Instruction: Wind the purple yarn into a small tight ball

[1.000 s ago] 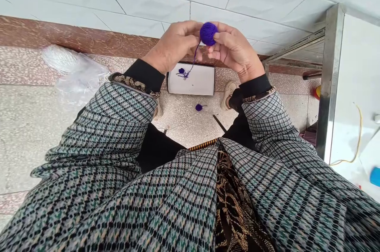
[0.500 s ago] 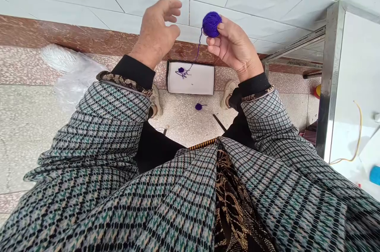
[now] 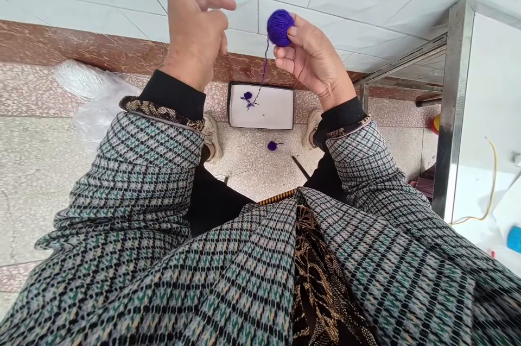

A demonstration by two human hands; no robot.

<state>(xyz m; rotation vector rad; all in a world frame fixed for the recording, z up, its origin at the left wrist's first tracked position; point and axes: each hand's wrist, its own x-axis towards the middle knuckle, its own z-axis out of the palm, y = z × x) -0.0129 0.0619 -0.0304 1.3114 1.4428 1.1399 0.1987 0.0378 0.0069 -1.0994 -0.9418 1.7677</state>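
My right hand (image 3: 315,52) grips a purple ball of yarn (image 3: 280,28) between thumb and fingers, up in front of the tiled wall. From the ball a single strand of yarn (image 3: 264,69) hangs down to a white shallow box (image 3: 277,107) on the floor. Inside the box, at its left, lie a small dark purple clump (image 3: 247,95) and loose tangled yarn (image 3: 251,105). To the left of the ball, my left hand (image 3: 195,25) is raised with its fingers apart and holds nothing. On the floor below the box rests another small purple ball (image 3: 272,145) with a short tail.
A clear plastic bag (image 3: 101,101) lies on the floor at the left. At the right stands a metal-framed table (image 3: 451,107) with a yellow cord and a blue object (image 3: 514,239). My shoes (image 3: 211,137) flank the box, close to the wall.
My left hand has moved up and to the left, away from the ball, its fingers spreading. My right hand has shifted slightly left and up with the ball of yarn.
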